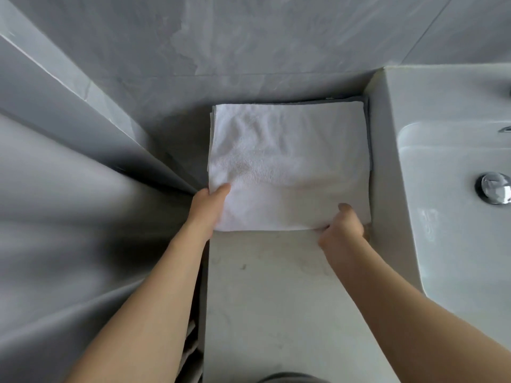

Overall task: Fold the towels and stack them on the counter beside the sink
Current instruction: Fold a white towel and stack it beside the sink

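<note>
Head view looks down on a narrow pale bench (265,294) squeezed between a grey tiled wall (249,45) and a white sink (448,211). A folded white towel (287,161) lies flat at the back of the bench, on top of a grey towel (369,134) whose edge peeks out along the far and sink sides. Both hands have a grip on the white towel's near edge: the left hand (207,208) pinches the near left corner, thumb lying on top of the cloth, and the right hand (341,230) is curled round the near right corner, fingers tucked under.

Judging from this, the towel is being set down or squared on the stack, and several things could go wrong. The left corner sits right at the bench's open side, beside the gap, so a push to the left could tip that edge over and drag the cloth down. Pulling the right fingers out from beneath may carry the lower layers along and open the fold. The white towel does not quite match the grey one, so the pile could end up uneven, and any shove towards the sink would crumple it against the basin wall.
</note>
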Available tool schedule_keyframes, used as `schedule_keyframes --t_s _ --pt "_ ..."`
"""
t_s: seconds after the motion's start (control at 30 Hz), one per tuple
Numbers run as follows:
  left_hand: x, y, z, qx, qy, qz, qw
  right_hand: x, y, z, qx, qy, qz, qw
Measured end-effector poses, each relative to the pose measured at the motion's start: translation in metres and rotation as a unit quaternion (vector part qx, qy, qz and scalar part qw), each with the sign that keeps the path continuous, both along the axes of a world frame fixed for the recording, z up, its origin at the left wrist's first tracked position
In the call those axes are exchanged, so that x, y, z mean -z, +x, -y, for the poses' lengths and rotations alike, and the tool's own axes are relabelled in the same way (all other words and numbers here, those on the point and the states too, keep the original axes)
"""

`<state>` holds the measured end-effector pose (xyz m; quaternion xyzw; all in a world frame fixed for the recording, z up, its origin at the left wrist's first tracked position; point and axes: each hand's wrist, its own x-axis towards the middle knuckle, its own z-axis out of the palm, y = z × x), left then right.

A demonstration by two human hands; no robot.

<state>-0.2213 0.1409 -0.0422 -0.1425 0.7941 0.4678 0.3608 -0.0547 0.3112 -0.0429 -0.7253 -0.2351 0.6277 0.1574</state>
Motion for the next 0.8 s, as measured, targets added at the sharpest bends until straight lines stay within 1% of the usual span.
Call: schedule_keyframes --t_s 0.03,0.13,0.2,0.27,0.37,0.43,0.47,0.53,0.57,0.67,0.8 --pt "-0.001 0.0 0.001 -0.006 0.013 0.026 1.0 -0.003 -0.001 -0.003 0.017 -0.006 -0.022 1.0" --pt "-0.008 -0.002 0.008 -0.044 0.045 0.091 0.994 -0.017 -0.003 -0.008 0.137 -0.024 -0.05 0.989" --pt "-0.009 -0.002 0.012 -0.044 0.041 0.116 0.991 -0.025 -0.002 -0.006 0.149 -0.022 -0.083 0.985" --pt "-0.012 0.0 0.015 -0.043 0.034 0.089 0.995 -0.03 0.003 -0.005 0.149 -0.034 -0.103 0.983" --pt "-0.018 0.003 0.018 -0.081 0.035 -0.021 0.996 -0.039 0.009 -0.008 0.15 -0.024 -0.111 0.982" --pt "-0.026 0.003 0.019 -0.096 0.066 -0.075 0.99 -0.046 0.008 -0.012 0.147 -0.003 -0.112 0.983" --pt "-0.03 0.002 0.019 -0.094 0.097 -0.078 0.988 -0.05 0.006 -0.014 0.14 0.007 -0.112 0.984" --pt "-0.037 0.001 0.021 -0.078 0.17 -0.048 0.981 -0.057 0.001 -0.019 0.12 0.028 -0.12 0.985" --pt "-0.04 0.0 0.022 -0.059 0.191 -0.039 0.979 -0.061 -0.001 -0.022 0.114 0.036 -0.124 0.985" --pt "-0.042 -0.004 0.021 -0.008 0.187 -0.068 0.98 -0.069 -0.009 -0.032 0.109 0.042 -0.139 0.983" --pt "-0.042 -0.016 0.006 -0.008 0.159 -0.143 0.977 -0.076 -0.026 -0.053 0.099 0.039 -0.178 0.978"
